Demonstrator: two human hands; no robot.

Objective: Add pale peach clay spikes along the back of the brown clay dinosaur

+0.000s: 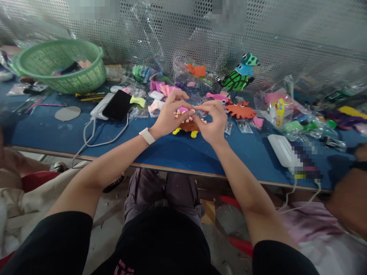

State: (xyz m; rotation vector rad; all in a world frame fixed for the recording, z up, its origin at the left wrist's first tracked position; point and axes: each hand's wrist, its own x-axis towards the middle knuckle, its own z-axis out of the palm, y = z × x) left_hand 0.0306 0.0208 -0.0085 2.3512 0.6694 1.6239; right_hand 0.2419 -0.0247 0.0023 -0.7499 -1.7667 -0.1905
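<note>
A brown clay figure (187,126) with yellow feet sits on the blue table, dotted with small pale pink clay bits and a bright pink patch on top. My left hand (173,114) curves over its left side, thumb and fingers bent together near a pale bit. From the right, my right hand (212,119) reaches over the figure, index finger and thumb drawn in close to the left fingertips. Whatever lies between the fingers of either hand is too small to make out. Behind my right hand lie a pink clay figure (217,97) and an orange clay crab (241,110).
A green basket (61,82) stands back left, near a black phone (117,105) and a cabled white power bank (101,105). Bagged coloured clay (166,89) lines the perforated back panel. Another white power bank (282,151) lies right. People sit on both sides.
</note>
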